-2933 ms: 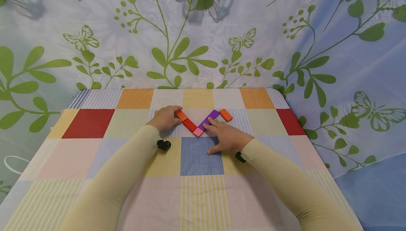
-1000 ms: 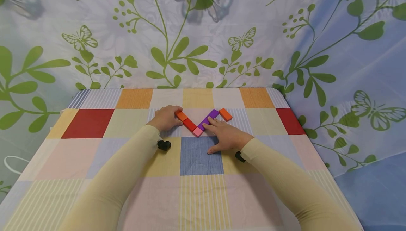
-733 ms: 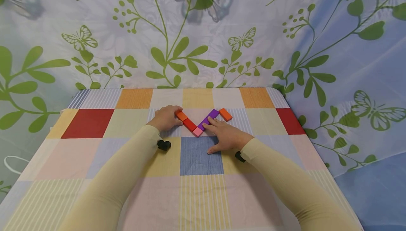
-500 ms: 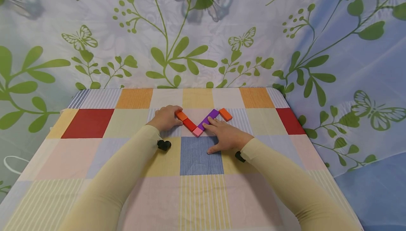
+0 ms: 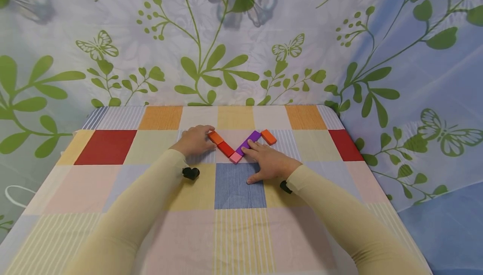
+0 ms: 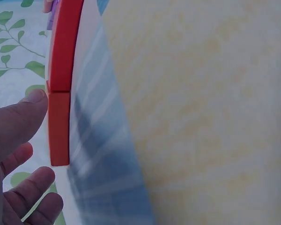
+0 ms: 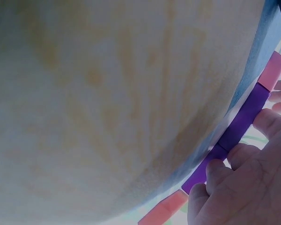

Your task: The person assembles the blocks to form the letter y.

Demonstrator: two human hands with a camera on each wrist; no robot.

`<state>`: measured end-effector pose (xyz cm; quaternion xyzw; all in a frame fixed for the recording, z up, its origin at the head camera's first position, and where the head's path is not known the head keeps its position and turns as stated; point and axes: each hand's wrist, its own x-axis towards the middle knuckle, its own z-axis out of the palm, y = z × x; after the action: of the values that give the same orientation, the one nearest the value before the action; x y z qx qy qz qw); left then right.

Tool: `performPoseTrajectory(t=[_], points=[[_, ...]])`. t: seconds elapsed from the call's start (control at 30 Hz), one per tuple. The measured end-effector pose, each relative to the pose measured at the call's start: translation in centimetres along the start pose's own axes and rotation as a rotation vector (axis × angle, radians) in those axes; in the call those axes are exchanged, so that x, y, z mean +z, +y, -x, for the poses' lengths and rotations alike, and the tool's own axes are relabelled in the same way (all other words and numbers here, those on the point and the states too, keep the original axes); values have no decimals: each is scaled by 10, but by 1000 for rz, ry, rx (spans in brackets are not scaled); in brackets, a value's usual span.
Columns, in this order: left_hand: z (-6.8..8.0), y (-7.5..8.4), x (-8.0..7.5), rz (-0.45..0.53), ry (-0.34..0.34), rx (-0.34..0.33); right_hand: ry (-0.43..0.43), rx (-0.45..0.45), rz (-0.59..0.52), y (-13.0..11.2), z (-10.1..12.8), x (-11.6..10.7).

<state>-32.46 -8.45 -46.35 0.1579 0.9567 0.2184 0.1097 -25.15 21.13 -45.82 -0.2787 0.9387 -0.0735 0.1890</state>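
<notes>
Flat blocks lie in a V on the checked tablecloth (image 5: 113,182). An orange block (image 5: 216,137), a red block (image 5: 226,149) and a pink block (image 5: 235,157) make the left arm and tip. A purple block (image 5: 249,141) and another orange block (image 5: 268,136) make the right arm. My left hand (image 5: 194,141) rests beside the left orange block. In the left wrist view its thumb (image 6: 23,117) touches that orange block (image 6: 59,129), below the red block (image 6: 65,47). My right hand (image 5: 266,157) lies flat, with fingertips (image 7: 267,122) against the purple block (image 7: 239,126).
The table's far edge meets a hanging cloth printed with leaves and butterflies (image 5: 234,48). Blue cloth (image 5: 445,233) drops off past the right edge. A small black wrist mount (image 5: 190,173) sits under the left sleeve, another (image 5: 285,187) under the right.
My left forearm and its wrist mount have shifted slightly to the left. The blocks and my right hand stay where they were.
</notes>
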Motion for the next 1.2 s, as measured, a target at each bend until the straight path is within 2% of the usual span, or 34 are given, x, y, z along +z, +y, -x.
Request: performPoseTrajectory(t=[0.27,0.47,0.83,1.07,1.2], points=[[16,-11,-12,-47,-17,21,5,-10,-6,-1,1,1],[32,-26,-21,-89,-24,43,-5,-1,0,-1,-1,1],[61,-55,-32,-51,-30,60,-9,9,8,1,-2,2],[73,-68,-32,-13,-68,16,-13,17,4,2,-3,2],[80,-72,-32,9,-77,22,-9,16,3,2,-3,3]])
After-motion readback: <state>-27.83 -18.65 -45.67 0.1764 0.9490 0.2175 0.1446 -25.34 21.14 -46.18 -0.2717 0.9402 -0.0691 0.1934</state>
